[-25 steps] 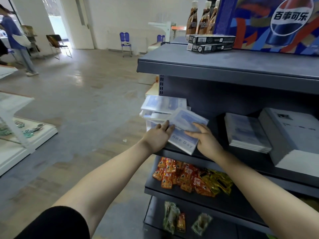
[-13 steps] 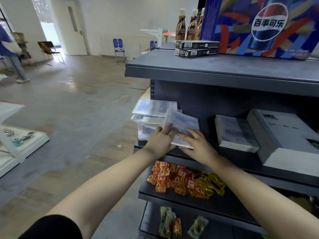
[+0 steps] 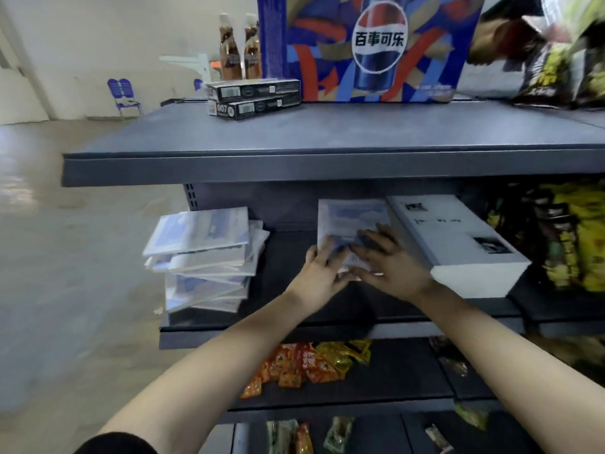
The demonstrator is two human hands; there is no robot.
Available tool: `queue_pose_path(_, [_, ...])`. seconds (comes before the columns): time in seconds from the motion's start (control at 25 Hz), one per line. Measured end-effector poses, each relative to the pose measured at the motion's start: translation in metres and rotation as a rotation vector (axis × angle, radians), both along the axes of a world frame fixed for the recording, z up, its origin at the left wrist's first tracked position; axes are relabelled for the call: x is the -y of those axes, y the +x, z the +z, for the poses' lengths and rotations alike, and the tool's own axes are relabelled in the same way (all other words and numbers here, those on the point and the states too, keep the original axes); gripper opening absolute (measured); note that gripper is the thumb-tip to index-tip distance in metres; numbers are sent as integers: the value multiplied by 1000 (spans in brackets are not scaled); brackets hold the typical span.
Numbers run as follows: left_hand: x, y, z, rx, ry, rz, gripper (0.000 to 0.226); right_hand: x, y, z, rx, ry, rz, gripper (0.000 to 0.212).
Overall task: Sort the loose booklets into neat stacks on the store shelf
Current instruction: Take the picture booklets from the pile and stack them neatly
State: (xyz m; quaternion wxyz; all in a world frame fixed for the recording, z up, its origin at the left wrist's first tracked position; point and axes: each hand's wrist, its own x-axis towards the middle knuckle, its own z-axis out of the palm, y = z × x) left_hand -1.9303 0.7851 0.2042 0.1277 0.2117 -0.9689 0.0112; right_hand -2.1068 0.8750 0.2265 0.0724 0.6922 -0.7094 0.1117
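On the middle shelf (image 3: 262,334), a light blue booklet (image 3: 352,221) lies on top of the neat blue stack at the centre. Both hands hold it there. My left hand (image 3: 322,271) grips its left front edge. My right hand (image 3: 394,267) rests on its front right part with fingers spread over the cover. A messy, skewed pile of loose booklets (image 3: 206,253) sits at the shelf's left end, apart from my hands. A thick white stack (image 3: 458,240) stands directly right of the blue stack.
The top shelf (image 3: 327,162) overhangs the booklets and carries black boxes (image 3: 255,98), bottles and a Pepsi carton (image 3: 376,47). Yellow snack bags (image 3: 576,237) fill the far right. Orange and yellow snack packets (image 3: 304,365) lie on the shelf below. Open floor lies to the left.
Both hands have carried the blue booklet from the messy left pile rightward onto the centre blue stack. The camera has swung right with them.
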Motion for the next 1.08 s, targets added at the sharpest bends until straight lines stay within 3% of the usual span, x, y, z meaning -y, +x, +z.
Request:
queue_pose_path(0.12, [-11,-36,-12,225,-113,-73,40,-7,-23,-5,-15,143,-64,53])
queue_pose_path(0.2, [-18,-52,-19,294,-108,-47,42,-1,-27,-11,-47,272,-118,43])
queue_pose_path(0.36, [-11,-70,-26,257,-71,-2,47,19,-31,-22,82,402,-175,62])
queue_pose_path(0.44, [0,-77,-19,253,1,44,50,27,-30,-23,84,382,-185,72])
queue_pose_path(0.64, [16,-91,-5,268,154,83,56,43,-27,-15,84,397,-263,61])
queue_pose_path(0.84, [24,-95,-14,278,166,36,56,44,-26,-9,110,415,-264,62])
queue_pose_path(0.96, [30,-85,-1,252,199,18,44,46,-25,-8,190,435,-279,57])
queue_pose_path(1.08, [47,-54,11,196,67,34,36,52,-15,-6,157,291,-248,47])
